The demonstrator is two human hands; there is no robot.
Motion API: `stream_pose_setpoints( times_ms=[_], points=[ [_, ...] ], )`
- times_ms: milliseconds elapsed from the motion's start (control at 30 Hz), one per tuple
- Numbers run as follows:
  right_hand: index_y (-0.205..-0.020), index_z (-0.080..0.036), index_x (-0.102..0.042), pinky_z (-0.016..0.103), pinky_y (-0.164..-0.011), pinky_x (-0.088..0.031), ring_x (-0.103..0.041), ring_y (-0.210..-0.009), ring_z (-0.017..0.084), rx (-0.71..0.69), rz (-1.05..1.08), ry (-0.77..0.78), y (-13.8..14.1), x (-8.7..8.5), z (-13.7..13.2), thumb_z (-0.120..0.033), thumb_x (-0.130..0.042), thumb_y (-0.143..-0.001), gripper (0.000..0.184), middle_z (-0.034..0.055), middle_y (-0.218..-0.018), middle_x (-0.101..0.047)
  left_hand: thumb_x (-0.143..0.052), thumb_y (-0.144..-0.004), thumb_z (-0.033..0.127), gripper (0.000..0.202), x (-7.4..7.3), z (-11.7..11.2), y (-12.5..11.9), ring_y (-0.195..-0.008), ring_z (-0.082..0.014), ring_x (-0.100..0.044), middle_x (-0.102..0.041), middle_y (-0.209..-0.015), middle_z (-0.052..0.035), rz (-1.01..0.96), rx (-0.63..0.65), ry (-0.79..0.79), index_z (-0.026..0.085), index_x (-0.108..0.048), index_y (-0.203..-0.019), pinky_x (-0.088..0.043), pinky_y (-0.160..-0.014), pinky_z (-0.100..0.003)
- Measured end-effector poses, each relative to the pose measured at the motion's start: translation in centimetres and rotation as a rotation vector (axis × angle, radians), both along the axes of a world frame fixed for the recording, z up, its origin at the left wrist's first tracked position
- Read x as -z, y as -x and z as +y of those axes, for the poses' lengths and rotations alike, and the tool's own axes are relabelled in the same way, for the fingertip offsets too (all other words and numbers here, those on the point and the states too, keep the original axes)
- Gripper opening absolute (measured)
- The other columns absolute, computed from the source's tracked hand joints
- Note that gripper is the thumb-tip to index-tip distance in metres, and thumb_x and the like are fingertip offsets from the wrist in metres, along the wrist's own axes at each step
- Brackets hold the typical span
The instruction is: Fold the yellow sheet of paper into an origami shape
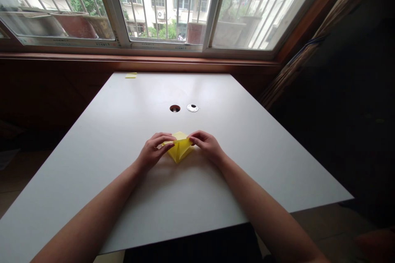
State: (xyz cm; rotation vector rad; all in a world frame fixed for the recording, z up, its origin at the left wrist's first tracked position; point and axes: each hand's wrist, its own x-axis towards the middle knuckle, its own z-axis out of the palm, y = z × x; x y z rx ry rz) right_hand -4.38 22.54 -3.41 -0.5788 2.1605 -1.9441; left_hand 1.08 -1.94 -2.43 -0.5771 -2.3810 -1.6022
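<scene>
A folded sheet of yellow paper [182,148] is between my hands over the middle of the white table. Its lower end comes to a point toward me, and a paler part shows at the far side. My left hand [156,148] pinches the paper's left edge between thumb and fingers. On the right edge, my right hand [206,144] grips a raised corner with thumb and forefinger. The fingers partly cover both side corners.
The white table [148,107] has a round cable hole [175,108], with a round cover [192,108] lying beside it. Small yellow paper pieces [131,75] lie at the far left edge. A barred window [163,8] is beyond; a dark curtain [308,53] hangs at right.
</scene>
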Motion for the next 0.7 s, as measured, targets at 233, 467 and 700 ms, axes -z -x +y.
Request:
stream_pose_setpoints(
  times_ms=[233,467,700],
  points=[
    [-0.087,-0.018,-0.068,0.034,-0.079,-0.055,-0.065,-0.080,0.018,0.060,-0.148,0.154,0.40,0.46,0.23,-0.048,-0.073,-0.078,0.032,0.0038,-0.085,-0.069,-0.054,-0.085,0.013,0.040,-0.19,-0.43,-0.23,-0.124,-0.0253,-0.052,-0.059,-0.124,-0.0091,0.038,0.023,-0.040,0.025,-0.063,-0.122,-0.042,-0.110,-0.047],
    [-0.087,-0.018,-0.067,0.034,-0.078,-0.055,-0.065,-0.077,0.018,0.086,-0.206,0.196,0.49,0.71,0.03,-0.051,-0.075,-0.075,0.036,0.0034,-0.083,-0.068,-0.058,-0.091,0.028,0.020,0.11,-0.14,0.10,-0.103,-0.0206,-0.062,-0.064,-0.109,-0.0086,0.056,-0.002,0.006,0.023,-0.071,-0.105,-0.056,-0.092,-0.036],
    [-0.091,-0.019,-0.069,0.034,-0.081,-0.055,-0.066,-0.078,0.017,0.024,-0.234,0.219,0.29,0.31,0.19,-0.047,-0.073,-0.078,0.031,0.0054,-0.093,-0.071,-0.057,-0.092,0.030,0.017,-0.10,-0.33,0.08,-0.093,-0.0183,-0.064,-0.066,-0.101,-0.0059,0.024,-0.128,0.044,0.024,-0.072,-0.098,-0.055,-0.079,-0.030]
  ],
)
